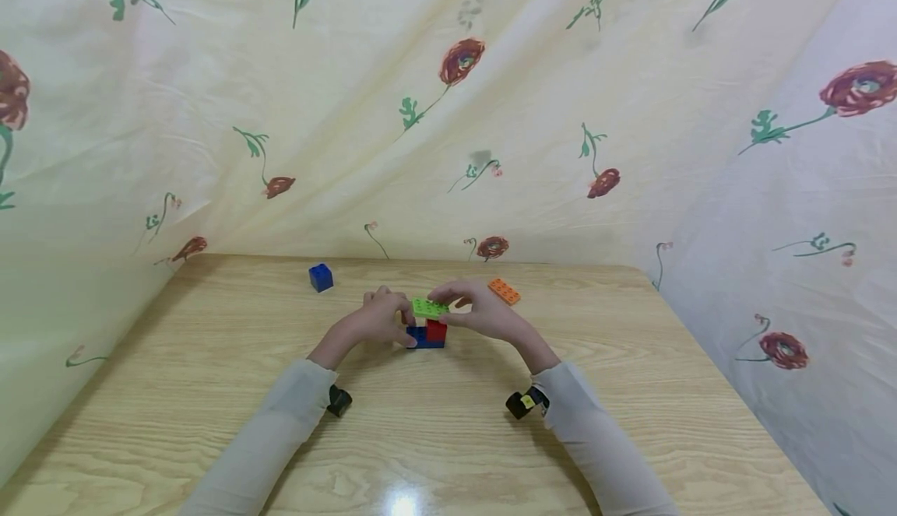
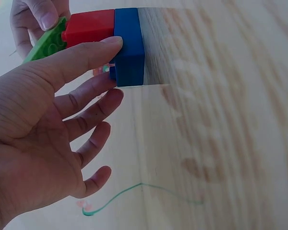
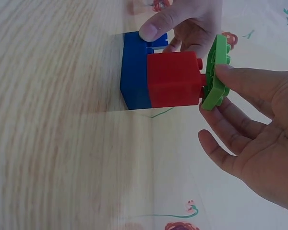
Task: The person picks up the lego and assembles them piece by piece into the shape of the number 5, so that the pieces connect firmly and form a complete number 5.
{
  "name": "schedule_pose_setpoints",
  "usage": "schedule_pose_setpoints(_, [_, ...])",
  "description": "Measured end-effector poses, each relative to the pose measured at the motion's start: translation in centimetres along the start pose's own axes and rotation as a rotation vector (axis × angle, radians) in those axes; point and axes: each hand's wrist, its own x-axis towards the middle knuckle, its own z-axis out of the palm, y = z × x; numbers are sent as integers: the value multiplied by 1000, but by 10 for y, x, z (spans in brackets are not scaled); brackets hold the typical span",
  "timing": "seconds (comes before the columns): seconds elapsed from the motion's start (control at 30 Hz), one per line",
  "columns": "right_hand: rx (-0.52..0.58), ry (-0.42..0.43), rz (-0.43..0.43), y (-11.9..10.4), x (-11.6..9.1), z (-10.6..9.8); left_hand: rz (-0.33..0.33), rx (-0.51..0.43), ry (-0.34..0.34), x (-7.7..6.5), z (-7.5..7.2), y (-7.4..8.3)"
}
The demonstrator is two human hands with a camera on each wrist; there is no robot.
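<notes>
Our R hand (image 1: 485, 312) pinches the green plate (image 1: 424, 308), tilted, over the red block (image 3: 174, 80) on the 3 o'clock end of the blue base (image 3: 136, 79); can't tell if they touch. L hand (image 1: 378, 318) pinches its 9 o'clock end. Spare blue brick (image 1: 321, 277) at 10, orange plate (image 1: 504, 291) at 2. We're prob. mid-stacking; next move calls for levelling, lining up studs, pressing w/ base steady.

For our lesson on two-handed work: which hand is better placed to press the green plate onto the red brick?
Probably the right hand: it pinches the green plate, tilted over the red brick, while the left hand holds the blue base brick below.
</notes>
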Motion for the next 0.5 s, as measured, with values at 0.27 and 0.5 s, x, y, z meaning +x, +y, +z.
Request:
schedule_pose_setpoints(0.27, [-36, 7, -19, 0, 1, 3, 9, 12, 13, 0, 0, 0])
schedule_pose_setpoints(0.5, [-26, 8, -11, 1, 1, 5, 3, 34, 15, 1, 0, 2])
